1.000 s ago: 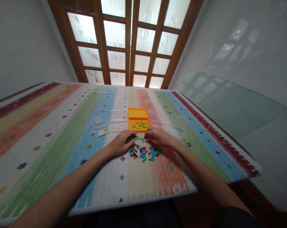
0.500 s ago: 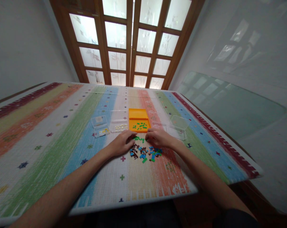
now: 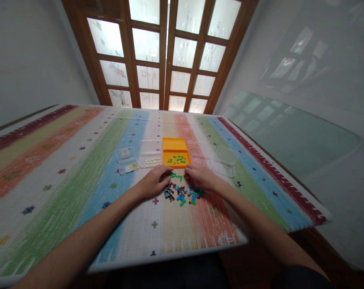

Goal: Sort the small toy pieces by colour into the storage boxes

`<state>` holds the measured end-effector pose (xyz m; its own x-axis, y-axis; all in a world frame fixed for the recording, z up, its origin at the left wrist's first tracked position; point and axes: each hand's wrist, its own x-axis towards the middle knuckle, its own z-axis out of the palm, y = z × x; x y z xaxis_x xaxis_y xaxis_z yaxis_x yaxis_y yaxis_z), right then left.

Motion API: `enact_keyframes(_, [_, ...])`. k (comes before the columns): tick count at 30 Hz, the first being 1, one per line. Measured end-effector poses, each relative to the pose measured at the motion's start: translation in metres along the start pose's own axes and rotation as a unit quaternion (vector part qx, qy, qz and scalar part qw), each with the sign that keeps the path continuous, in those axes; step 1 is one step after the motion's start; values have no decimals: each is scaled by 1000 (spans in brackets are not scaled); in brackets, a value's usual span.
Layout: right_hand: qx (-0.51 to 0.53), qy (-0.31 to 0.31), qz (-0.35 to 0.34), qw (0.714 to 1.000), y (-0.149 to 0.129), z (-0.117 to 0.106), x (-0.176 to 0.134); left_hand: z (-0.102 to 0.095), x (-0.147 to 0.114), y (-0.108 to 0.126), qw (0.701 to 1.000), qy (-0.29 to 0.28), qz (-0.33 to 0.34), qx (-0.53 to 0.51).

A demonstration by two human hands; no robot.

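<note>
My left hand rests on the tablecloth, its thumb and fingers apart, with nothing visible between them. Small green bricks lie loose just beyond its fingertips. My right hand is closed at the right of those bricks, fingers curled together; whatever they hold is hidden. Nearer to me lies a loose pile of small brown bricks and blue bricks, with a few green pieces mixed in. Behind both hands stands an open orange case, with several green bricks in its front half.
Left of the orange case are a clear box of cream pieces and another clear box with yellow pieces. Open clear boxes stand to the right. A striped cloth covers the table; white walls and a glazed wooden door surround it.
My right hand has turned slightly, its fingers more curled, at almost the same spot. My left hand has stayed nearly still. The bricks look unchanged.
</note>
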<state>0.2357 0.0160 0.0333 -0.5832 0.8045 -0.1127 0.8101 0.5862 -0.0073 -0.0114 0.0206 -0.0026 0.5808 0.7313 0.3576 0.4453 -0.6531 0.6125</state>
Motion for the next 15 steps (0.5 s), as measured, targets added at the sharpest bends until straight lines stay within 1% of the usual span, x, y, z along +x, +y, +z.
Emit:
enact_keyframes(4, [-18, 7, 19, 1000, -3, 6, 0, 1, -1, -1, 1000, 0, 0, 4])
enact_keyframes(7, [-13, 16, 21, 1000, -3, 5, 1, 1, -1, -2, 1000, -3, 2, 8])
enact_keyframes(12, [18, 83, 41, 996, 6, -8, 12, 1, -1, -1, 1000, -5, 2, 8])
enact_keyframes(15, [39, 94, 71, 992, 12, -16, 25, 1, -1, -1, 1000, -4, 1, 2])
